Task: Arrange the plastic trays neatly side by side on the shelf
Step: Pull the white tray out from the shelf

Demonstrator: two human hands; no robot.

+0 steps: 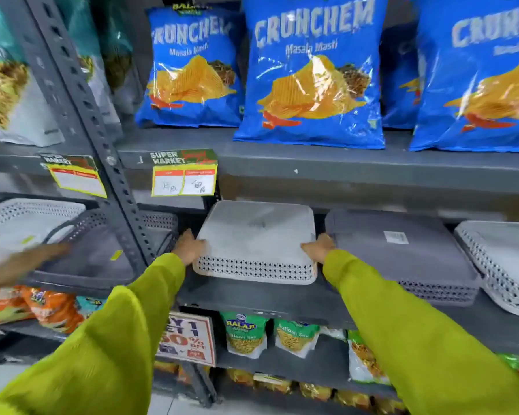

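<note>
While the white perforated tray [255,241] is lying upside down at the middle of the grey shelf [282,298], the left hand [189,245] is pressing its 9 o'clock edge and the right hand [319,247] its 3 o'clock edge, fingers curling against the sides. At 3 o'clock a stack of grey trays [402,256] is sitting just beside it, the right hand filling the narrow gap between them. Farther at 3 o'clock another white tray [504,265] is overhanging the shelf's front edge. At 9 o'clock, open shelf is showing before the slotted upright post [102,139], beyond which a dark grey tray [87,259] is resting.
</note>
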